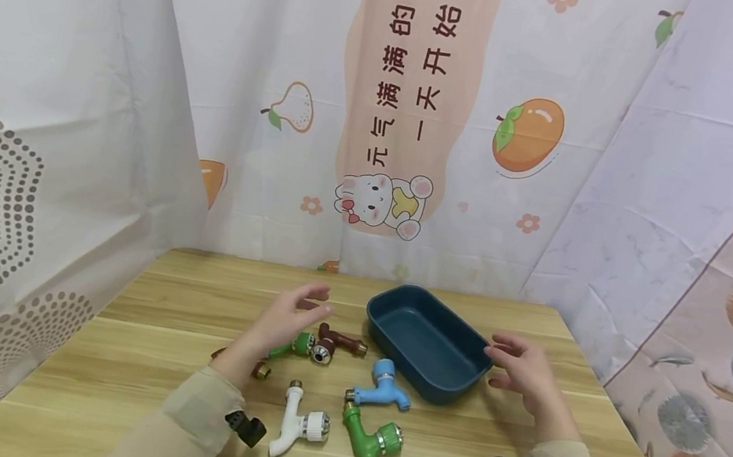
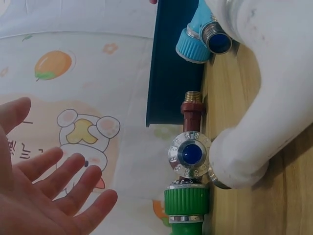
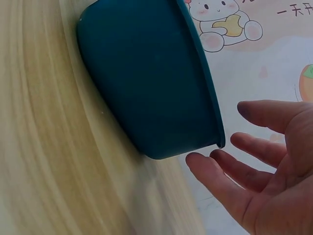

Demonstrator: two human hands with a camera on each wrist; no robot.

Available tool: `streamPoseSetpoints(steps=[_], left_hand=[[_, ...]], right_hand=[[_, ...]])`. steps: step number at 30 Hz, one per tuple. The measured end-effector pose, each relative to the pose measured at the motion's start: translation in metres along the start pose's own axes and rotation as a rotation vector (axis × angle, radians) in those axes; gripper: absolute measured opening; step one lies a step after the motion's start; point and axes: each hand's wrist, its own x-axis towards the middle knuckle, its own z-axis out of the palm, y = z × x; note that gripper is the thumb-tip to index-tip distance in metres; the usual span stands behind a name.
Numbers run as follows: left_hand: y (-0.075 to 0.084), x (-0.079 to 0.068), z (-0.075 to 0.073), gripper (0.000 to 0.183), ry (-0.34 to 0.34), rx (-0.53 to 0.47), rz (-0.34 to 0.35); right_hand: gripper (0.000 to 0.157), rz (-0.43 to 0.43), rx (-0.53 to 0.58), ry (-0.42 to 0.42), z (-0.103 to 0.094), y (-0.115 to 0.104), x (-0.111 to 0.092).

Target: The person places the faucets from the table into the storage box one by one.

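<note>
Left hand: the bare left hand [image 1: 287, 318] hovers above the taps, fingers parted and loosely extended.
Right hand: the bare right hand [image 1: 523, 366] is at the basin's right end, fingers apart and slightly bent; whether they touch the rim, I cannot tell.
Basin: a dark teal, rounded rectangular basin [image 1: 428, 340] sits on the wood-grain tabletop [image 1: 130, 335], between the hands.
Front taps: a white plastic tap [image 1: 290, 429] and a green plastic tap [image 1: 368, 444] lie side by side.
Blue tap: a light-blue plastic tap [image 1: 382, 393] lies near the basin.
Back taps: a dark red-brown tap [image 1: 342, 341] lies beside a partly hidden green tap [image 1: 302, 344].
</note>
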Motion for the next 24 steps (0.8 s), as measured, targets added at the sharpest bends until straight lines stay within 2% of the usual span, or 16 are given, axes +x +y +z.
streamPoseSetpoints(steps=[17, 24], left_hand=[[-0.003, 0.002, 0.014, 0.052, -0.046, -0.004, -0.047], [0.004, 0.005, 0.018, 0.052, -0.073, -0.004, -0.060]], right_hand=[[0.054, -0.002, 0.062, -0.011, 0.006, 0.012, 0.003], [0.054, -0.005, 0.069, -0.030, 0.005, 0.012, 0.004]])
